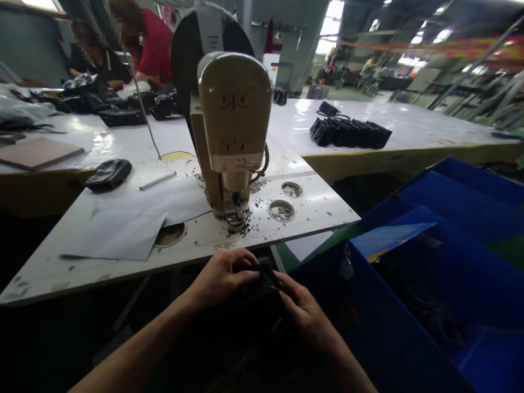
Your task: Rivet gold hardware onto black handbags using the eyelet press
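Observation:
Just below the front edge of the machine table, my left hand [224, 277] and my right hand [302, 305] both grip a black bag [266, 281]. The left fingers curl over its top left side, thumb pressed along it; the right fingers pinch its right edge. Much of the bag blends into the dark below, so its full shape is hidden. Beyond my hands stands a beige riveting machine [235, 109], its small metal die [235, 218] close to the table edge. Small dark scraps lie around the die.
Two round trays [281, 210] of small metal pieces are set into the table. White paper sheets [118, 232] and a black pouch [108, 174] lie left. Blue bins [393, 327] stand right. Behind, a row of black bags [350, 132] sits on a long white table; a person in red [158, 46] works there.

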`<state>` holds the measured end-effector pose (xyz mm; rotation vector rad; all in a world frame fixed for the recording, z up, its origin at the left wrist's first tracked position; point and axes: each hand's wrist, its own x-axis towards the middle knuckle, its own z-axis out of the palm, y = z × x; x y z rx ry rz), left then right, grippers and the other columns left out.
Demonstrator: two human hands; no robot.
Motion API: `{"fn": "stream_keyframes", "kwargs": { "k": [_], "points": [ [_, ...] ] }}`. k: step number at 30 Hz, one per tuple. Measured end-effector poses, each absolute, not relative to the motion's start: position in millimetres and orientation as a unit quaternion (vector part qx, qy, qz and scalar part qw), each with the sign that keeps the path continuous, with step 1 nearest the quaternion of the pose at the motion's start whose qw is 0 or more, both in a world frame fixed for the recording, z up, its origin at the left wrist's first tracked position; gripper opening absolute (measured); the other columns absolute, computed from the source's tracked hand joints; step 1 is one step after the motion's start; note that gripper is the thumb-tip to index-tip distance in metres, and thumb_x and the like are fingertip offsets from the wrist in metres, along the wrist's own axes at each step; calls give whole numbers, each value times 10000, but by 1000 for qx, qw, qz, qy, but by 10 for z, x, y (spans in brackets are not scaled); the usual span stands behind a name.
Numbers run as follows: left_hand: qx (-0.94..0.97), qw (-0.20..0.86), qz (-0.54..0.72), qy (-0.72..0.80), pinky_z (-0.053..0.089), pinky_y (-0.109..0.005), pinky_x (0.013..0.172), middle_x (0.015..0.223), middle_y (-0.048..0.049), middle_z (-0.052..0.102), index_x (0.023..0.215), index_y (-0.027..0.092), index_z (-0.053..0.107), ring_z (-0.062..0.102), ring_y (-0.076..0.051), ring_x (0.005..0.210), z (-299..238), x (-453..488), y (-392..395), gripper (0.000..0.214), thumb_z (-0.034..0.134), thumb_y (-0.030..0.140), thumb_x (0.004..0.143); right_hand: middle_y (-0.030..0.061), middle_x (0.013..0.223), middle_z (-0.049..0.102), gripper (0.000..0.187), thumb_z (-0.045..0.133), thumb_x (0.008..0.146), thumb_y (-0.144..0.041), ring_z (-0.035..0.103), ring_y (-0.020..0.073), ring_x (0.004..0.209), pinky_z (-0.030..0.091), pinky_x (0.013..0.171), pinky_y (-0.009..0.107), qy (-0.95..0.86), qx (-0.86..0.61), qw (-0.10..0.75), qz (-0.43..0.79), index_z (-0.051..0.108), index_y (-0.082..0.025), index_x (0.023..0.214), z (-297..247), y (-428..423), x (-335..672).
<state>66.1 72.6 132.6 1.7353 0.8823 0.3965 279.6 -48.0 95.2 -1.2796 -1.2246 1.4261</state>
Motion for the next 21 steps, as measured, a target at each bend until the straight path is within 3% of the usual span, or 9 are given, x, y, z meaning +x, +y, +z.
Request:
{"fn": "stream_keyframes", "kwargs": {
  "k": [2, 5, 8, 13, 18, 21],
  "points": [
    [743, 530, 169, 371, 502, -293, 773, 974, -14, 767, 1103, 220, 730, 679, -176, 837, 1151, 725, 661, 243, 725, 310, 877, 79, 1250, 753, 421, 580, 1011, -480, 692, 279, 1136, 520, 989, 382, -500, -570, 406, 511, 657, -245, 1351, 793, -556, 2808],
    [766, 482, 231, 358, 514, -334, 922, 1158, -64, 711, 1103, 205, 707, 658, -202, 1017, 959, 760, 507, 206, 692, 260, 904, 99, 1185, 778, 412, 569, 1009, -496, 715, 293, 1085, 537, 939, 376, -496, -632, 396, 445, 703, -202, 1263, 540, -646, 2822],
    [806, 441, 246, 309, 477, -384, 1050, 1227, -82, 667, 1055, 210, 705, 585, -236, 1177, 905, 738, 317, 197, 699, 365, 933, 101, 1203, 773, 413, 560, 1009, -498, 703, 304, 1125, 531, 963, 376, -484, -645, 407, 429, 708, -199, 1253, 421, -698, 2846],
    [877, 342, 185, 283, 484, -460, 1001, 1184, -86, 683, 1211, 235, 691, 548, -287, 1154, 878, 690, 94, 426, 785, 457, 860, 95, 1200, 763, 444, 577, 997, -528, 695, 300, 1125, 525, 976, 387, -479, -627, 401, 465, 695, -214, 1289, 438, -696, 2936],
    [902, 319, 176, 232, 450, -467, 1044, 1265, -64, 687, 1325, 286, 634, 568, -278, 1189, 805, 647, 99, 511, 794, 426, 860, 100, 1372, 636, 382, 587, 995, -521, 622, 274, 1258, 489, 1087, 380, -503, -593, 426, 462, 744, -243, 1204, 401, -573, 3039],
    [899, 333, 191, 210, 416, -442, 1129, 1292, -40, 693, 1332, 295, 617, 546, -262, 1287, 755, 640, 135, 518, 802, 392, 859, 86, 1538, 520, 379, 649, 970, -467, 607, 265, 1301, 494, 1117, 395, -518, -560, 439, 475, 695, -277, 1294, 408, -487, 3058]
  ]
}}
